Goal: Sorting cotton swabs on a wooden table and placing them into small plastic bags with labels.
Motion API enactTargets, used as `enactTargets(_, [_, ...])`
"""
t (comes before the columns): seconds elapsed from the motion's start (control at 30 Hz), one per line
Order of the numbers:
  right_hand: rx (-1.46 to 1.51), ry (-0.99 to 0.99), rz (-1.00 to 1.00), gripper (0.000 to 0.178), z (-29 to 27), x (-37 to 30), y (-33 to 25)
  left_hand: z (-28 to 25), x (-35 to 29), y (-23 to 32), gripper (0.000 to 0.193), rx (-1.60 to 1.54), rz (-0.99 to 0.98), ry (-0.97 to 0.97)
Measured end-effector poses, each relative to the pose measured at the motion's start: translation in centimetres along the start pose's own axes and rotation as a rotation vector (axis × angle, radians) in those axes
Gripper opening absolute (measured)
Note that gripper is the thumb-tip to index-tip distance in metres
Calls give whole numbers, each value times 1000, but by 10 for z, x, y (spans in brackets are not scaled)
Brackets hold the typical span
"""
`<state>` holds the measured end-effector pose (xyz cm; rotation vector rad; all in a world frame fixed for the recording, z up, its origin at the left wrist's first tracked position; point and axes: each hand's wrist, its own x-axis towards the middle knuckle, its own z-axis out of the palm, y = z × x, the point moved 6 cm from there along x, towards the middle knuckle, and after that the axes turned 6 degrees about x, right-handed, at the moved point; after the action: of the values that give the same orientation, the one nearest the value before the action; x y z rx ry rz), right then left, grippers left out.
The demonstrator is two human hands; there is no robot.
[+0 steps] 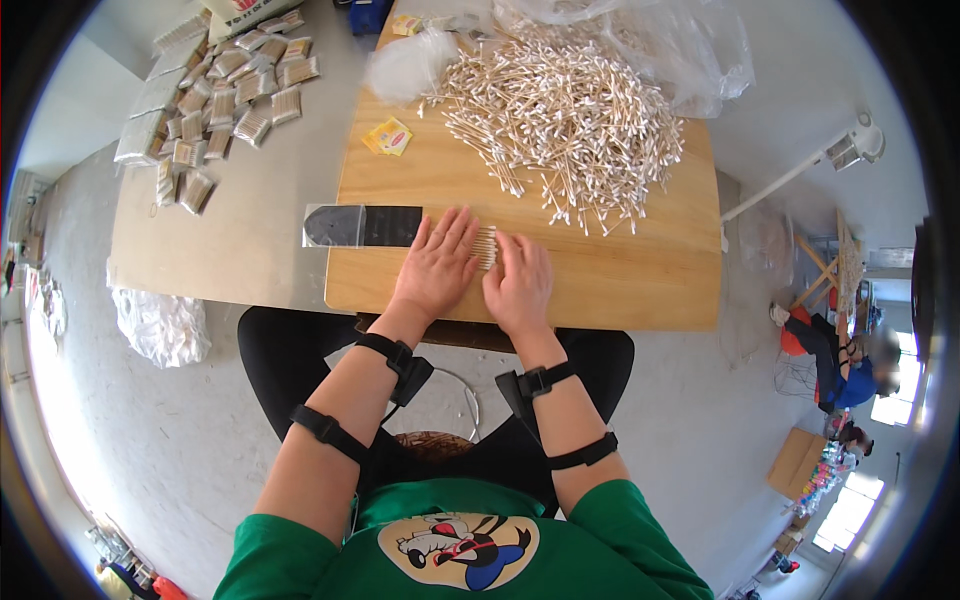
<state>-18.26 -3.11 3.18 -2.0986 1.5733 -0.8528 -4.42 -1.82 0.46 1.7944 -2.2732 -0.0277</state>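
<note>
A small row of cotton swabs (486, 248) lies on the wooden board between my hands. My left hand (437, 262) rests flat with its fingers stretched out, palm down, covering the row's left part. At the row's right end is my right hand (519, 280), its fingers bent and its thumb and index finger against the swabs. What lies under both palms is hidden. Just left of my left fingers, a flat black strip (392, 226) sits partly inside a clear plastic sleeve (312, 226), which reaches past the board's left edge.
A large heap of loose cotton swabs (570, 120) covers the board's far side, with clear plastic bags (690, 60) behind. Yellow paper packets (388, 136) lie left of it. Many bagged swab packs (225, 100) are piled on the metal table (270, 180). A lamp arm (775, 188) stands right.
</note>
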Motion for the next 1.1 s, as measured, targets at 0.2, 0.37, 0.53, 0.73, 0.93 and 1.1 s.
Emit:
enactTargets(0.2, [-241,-178,-275,59,23,-3,-11,2,3,2,54,-32,1,-7])
enactTargets(0.37, [-297,-267,-240,60,29,-2,-9,0,1,-2,54,-67,-40,19])
enactTargets(0.53, [-302,-273,-226,60,33,-2,-7,2,-3,-5,57,-33,-170,0])
enactTargets(0.73, [-331,-246,-181,60,34,-4,-9,6,-7,-3,58,-10,-219,-40])
enactTargets(0.93, [-333,-219,-184,57,38,-5,-6,4,-6,1,60,41,-193,-90])
enactTargets(1.1, [-279,-176,-218,54,33,-7,-8,5,-4,2,60,23,-221,-136])
